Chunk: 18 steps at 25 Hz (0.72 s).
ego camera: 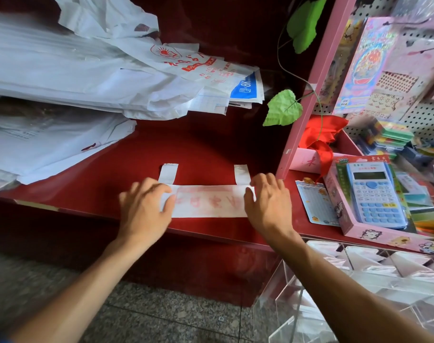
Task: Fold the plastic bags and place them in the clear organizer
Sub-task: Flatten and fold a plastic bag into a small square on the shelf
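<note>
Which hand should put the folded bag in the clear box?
Probably the right hand. It holds the folded bag at its right end, and the clear organizer sits low on that same side, just below the red counter. The left hand would have to cross over.

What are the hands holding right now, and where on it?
Both hold the folded plastic bag on the red counter: the left hand grips its left end, the right hand its right end.
</note>
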Tool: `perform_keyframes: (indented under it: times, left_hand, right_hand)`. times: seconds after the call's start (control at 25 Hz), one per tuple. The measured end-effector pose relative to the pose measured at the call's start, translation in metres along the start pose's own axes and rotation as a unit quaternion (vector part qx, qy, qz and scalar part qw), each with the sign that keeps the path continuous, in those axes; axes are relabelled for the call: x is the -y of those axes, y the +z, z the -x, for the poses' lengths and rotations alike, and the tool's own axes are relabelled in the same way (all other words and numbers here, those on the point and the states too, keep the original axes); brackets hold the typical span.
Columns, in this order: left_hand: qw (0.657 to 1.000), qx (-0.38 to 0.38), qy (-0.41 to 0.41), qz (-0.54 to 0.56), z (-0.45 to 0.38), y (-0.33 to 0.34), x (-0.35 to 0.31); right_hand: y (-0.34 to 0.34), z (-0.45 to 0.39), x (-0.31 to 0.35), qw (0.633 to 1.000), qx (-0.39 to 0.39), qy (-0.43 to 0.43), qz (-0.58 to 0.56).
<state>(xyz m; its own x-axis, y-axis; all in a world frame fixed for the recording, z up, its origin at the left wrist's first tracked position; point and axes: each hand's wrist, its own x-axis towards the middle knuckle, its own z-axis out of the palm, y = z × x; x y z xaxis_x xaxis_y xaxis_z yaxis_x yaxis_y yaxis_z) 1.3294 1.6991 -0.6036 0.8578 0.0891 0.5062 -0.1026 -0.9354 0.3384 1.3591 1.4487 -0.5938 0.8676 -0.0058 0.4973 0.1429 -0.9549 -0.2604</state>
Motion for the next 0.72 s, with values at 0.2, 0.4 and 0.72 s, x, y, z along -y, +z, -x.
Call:
perform_keyframes:
  times: [0.2, 0.4, 0.72]
  left_hand:
    - [0.971, 0.197, 0.128, 0.044, -0.006, 0.033, -0.045]
    - [0.955, 0.282, 0.075, -0.054, -0.012, 0.047, -0.011]
    - [0.943, 0.321, 0.014, -0.086, -0.011, 0.021, 0.017]
  right_hand:
    - [0.033, -0.004, 0.052, 0.968, 0.204, -0.14, -0.044]
    - [0.042, -0.001, 0.027, 0.945, 0.323, -0.057, 0.014]
    - [0.017, 0.002, -0.006, 0.937, 0.344, -0.046, 0.032]
